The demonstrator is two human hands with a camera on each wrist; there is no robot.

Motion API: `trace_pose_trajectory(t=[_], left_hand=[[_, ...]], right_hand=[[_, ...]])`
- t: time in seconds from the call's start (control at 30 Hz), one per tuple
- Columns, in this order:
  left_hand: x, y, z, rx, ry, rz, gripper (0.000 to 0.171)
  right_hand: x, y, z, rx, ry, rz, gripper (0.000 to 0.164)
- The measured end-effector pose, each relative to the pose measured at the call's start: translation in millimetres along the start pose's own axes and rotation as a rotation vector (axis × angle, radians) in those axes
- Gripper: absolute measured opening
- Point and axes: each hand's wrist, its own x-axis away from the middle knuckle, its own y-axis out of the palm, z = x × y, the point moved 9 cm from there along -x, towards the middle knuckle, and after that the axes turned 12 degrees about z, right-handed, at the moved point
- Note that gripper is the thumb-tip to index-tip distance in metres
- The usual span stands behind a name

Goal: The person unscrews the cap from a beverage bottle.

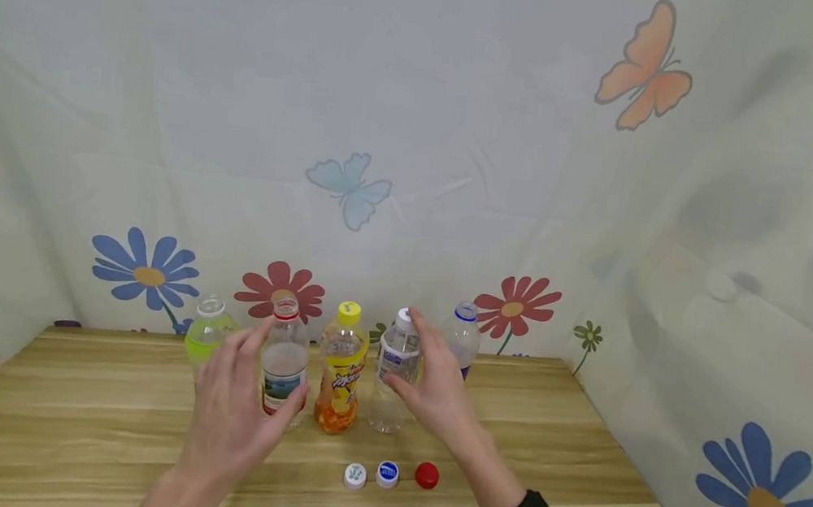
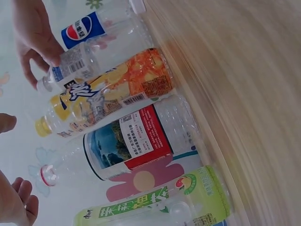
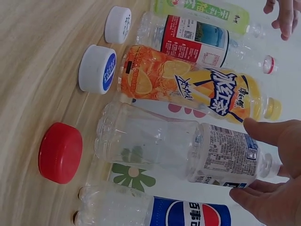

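Note:
My left hand [image 1: 234,400] is held with thumb and fingers apart in front of the uncapped clear bottle with a red neck ring [image 1: 285,364]; the left wrist view shows a gap to its neck. My right hand [image 1: 441,383] is beside a clear bottle with a white cap [image 1: 386,411], thumb and fingers spread on either side of its upper part. Whether the fingertips touch it, I cannot tell. Between these two bottles stands a yellow-capped iced tea bottle [image 1: 341,374]. An uncapped green-labelled bottle [image 1: 203,336] is partly hidden behind my left hand.
An uncapped Pepsi bottle [image 3: 188,214] with a blue neck ring stands at the right end of the row. Loose on the wooden table [image 1: 67,417] in front lie a white cap [image 1: 355,476], a blue-topped white cap [image 1: 388,474] and a red cap [image 1: 427,475]. A flowered curtain [image 1: 244,107] hangs behind.

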Motion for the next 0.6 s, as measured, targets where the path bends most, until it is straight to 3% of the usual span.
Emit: trace_pose_trajectory(t=[0.37,0.6], left_hand=[[5.7,8.4,0.9,-0.009,-0.024,-0.058,0.079],[7.8,12.1,3.1,-0.017,-0.014,-0.082,0.081]], right_hand=[[2,-3,-5,0.041,-0.042,0.084,0.089],[5,-7,-9,-0.007,-0.048,0.101,0.084]])
